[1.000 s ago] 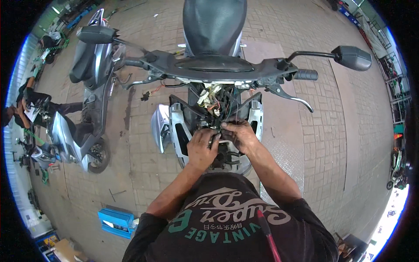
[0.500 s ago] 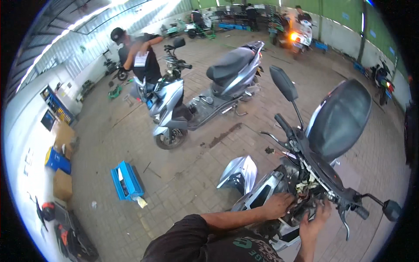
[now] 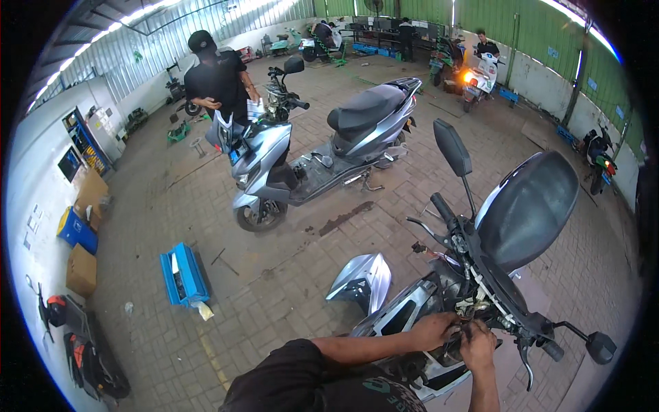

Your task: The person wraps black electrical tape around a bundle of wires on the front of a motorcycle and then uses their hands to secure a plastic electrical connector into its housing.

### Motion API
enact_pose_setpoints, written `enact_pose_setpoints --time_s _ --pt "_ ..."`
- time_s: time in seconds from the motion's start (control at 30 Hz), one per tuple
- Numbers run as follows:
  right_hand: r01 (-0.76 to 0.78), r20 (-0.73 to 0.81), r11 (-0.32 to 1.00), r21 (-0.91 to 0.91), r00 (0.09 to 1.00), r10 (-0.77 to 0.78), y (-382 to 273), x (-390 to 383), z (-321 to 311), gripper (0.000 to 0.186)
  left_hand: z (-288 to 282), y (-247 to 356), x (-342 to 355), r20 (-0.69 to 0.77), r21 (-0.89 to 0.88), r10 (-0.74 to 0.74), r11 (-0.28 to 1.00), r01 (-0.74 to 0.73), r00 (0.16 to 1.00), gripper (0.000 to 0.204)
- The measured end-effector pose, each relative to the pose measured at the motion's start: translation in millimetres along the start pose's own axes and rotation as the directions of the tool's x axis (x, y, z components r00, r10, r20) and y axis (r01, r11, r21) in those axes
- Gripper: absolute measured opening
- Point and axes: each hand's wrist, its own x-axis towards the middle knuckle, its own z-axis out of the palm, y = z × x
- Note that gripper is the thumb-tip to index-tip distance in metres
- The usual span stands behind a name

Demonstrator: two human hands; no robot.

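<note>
In front of me a scooter stands with its front covers off, so wires (image 3: 469, 306) and inner parts show below its handlebar (image 3: 504, 292). My left hand (image 3: 434, 331) reaches in from the left, with its fingers curled at the wiring. Close beside it, my right hand (image 3: 478, 345) has its fingers bent and pressed together at the same spot. The two hands' fingertips almost meet. Whatever small part they pinch is hidden by the fingers. A silver and black scooter cover (image 3: 364, 280) lies on the floor left of the scooter.
A blue toolbox (image 3: 184, 276) stands open on the paved floor. Beyond it is a grey scooter (image 3: 274, 154), with a person (image 3: 218, 88) standing behind it. The opened scooter's mirrors (image 3: 453, 147) and brake lever (image 3: 526, 367) jut out near me. Other scooters and people are farther back.
My right hand has moved left and in toward my left hand, its spread fingers closing at the wiring. The person behind the grey scooter has lowered their arms. My view has shifted slightly.
</note>
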Motion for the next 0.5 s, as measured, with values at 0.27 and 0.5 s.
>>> enact_pose_setpoints --time_s 0.27,0.5 --pt "0.011 0.003 1.000 -0.020 1.000 -0.011 -13.3 3.5 2.5 0.030 -0.9 -4.3 0.5 0.114 -0.300 -0.259 0.912 0.281 0.959 0.032" --pt "0.101 -0.097 0.994 0.043 0.991 -0.096 -6.6 0.1 16.1 0.028 20.0 -38.1 1.8 0.310 -0.459 -0.401 0.731 0.505 0.862 0.036"
